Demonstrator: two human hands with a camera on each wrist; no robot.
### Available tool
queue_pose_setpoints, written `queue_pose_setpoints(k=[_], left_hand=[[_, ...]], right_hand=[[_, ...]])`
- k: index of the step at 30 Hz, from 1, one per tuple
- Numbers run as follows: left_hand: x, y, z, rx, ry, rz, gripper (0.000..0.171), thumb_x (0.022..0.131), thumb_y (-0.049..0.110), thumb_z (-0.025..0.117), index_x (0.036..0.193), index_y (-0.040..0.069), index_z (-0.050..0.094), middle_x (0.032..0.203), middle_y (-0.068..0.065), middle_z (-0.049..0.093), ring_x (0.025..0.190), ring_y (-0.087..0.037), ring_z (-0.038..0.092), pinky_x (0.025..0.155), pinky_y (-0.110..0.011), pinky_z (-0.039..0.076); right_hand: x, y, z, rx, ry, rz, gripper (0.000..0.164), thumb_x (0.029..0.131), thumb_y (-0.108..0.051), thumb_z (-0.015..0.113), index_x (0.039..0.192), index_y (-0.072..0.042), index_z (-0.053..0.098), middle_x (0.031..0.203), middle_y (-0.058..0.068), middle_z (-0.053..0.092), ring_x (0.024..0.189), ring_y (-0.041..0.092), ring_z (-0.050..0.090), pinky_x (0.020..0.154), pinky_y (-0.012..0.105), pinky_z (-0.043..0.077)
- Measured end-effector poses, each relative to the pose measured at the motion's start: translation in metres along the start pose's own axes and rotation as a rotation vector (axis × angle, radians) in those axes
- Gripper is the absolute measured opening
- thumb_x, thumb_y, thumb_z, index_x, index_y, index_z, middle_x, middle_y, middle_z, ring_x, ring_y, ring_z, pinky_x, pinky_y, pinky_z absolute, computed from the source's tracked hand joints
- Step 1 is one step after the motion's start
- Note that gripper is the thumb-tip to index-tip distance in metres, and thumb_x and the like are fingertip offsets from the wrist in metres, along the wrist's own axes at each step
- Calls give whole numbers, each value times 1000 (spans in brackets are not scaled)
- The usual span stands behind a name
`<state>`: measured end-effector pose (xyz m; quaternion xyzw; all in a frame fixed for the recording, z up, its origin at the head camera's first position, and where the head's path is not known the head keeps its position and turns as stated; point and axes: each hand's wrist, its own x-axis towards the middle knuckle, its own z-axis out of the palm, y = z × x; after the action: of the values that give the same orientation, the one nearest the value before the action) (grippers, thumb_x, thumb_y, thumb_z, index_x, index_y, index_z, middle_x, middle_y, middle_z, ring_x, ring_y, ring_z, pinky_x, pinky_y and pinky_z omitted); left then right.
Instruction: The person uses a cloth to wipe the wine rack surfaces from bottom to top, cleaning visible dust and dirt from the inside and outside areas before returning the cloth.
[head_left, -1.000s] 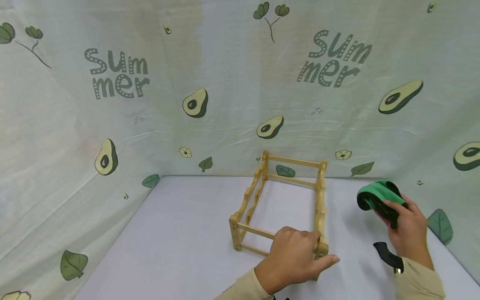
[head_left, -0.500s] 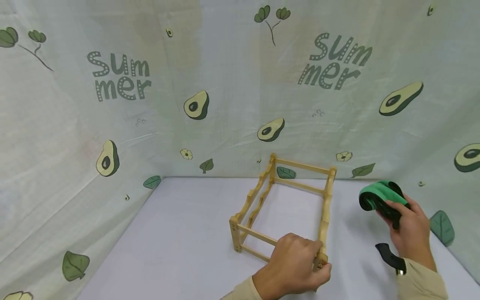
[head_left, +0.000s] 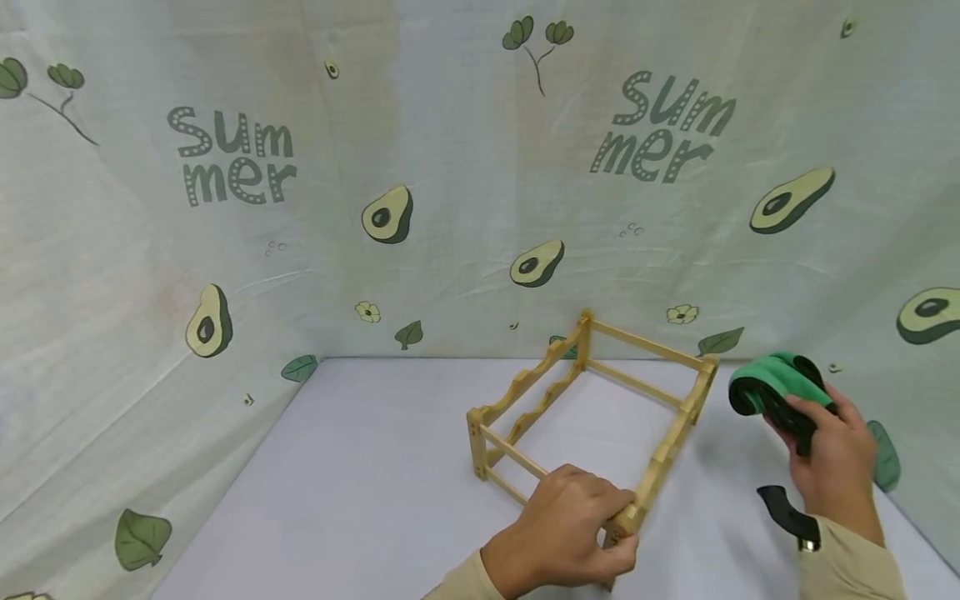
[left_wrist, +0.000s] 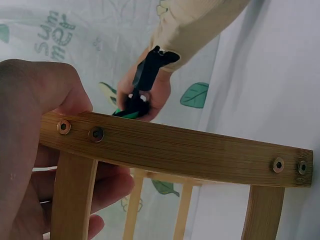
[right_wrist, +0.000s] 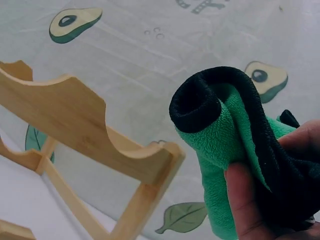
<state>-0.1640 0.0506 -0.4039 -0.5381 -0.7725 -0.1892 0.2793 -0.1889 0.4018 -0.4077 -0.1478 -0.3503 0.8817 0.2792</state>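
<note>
In the head view my left hand [head_left: 562, 529] grips the near right corner of a wooden wine rack [head_left: 666, 450] with scalloped side rails. The left wrist view shows the thumb of that left hand [left_wrist: 37, 105] on top of the end rail of the rack [left_wrist: 190, 147] and its fingers curled behind. To the right, my right hand [head_left: 836, 454] holds a folded green cloth [head_left: 776, 383] with black edging above the table. Up close in the right wrist view, the rolled cloth [right_wrist: 220, 150] is pinched between thumb and fingers, beside the rack [right_wrist: 65, 107] but apart from it.
A white table [head_left: 360, 467] lies under everything. Behind and at the sides hangs a pale curtain [head_left: 450, 167] printed with avocados and leaves. A black curved piece [head_left: 787, 517] sits at the right wrist.
The rack has swung, its far end moving to the right toward the cloth. My left hand has shifted slightly left with the near corner. My right hand and the cloth have drifted a little right.
</note>
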Motion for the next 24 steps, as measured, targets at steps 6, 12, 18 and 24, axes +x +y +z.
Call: queue_pose_setpoints(k=[6,12,18,24], left_hand=[[-6,-12,-7,33,-39,33,27,82,35,73,106,23,77,92,15,70,87,5,62,87,-21,46],[-8,-23,-14,1,-117,59,28,87,34,69,111,23,76,96,17,70,91,6,60,94,-21,43],[-12,-37,-17,-54,-190,30,29,88,29,67,116,22,74,99,18,70,92,11,58,102,-28,41],[-17,-53,-23,-116,-245,-29,34,87,23,64,119,20,73,100,19,69,98,13,56,110,-38,37]], right_hand=[[-2,-5,3,63,-14,-42,65,89,17,62,141,-20,55,144,-7,36,90,16,67,57,40,59],[-8,-9,9,93,-6,-46,68,87,19,63,142,-20,54,146,-8,35,91,17,68,58,40,59],[-16,-12,15,143,-37,-62,65,86,24,60,138,-16,58,133,-6,49,87,21,71,55,43,59],[-20,-10,18,159,-43,-55,69,85,25,59,140,-17,56,135,-7,47,89,22,70,57,43,59]])
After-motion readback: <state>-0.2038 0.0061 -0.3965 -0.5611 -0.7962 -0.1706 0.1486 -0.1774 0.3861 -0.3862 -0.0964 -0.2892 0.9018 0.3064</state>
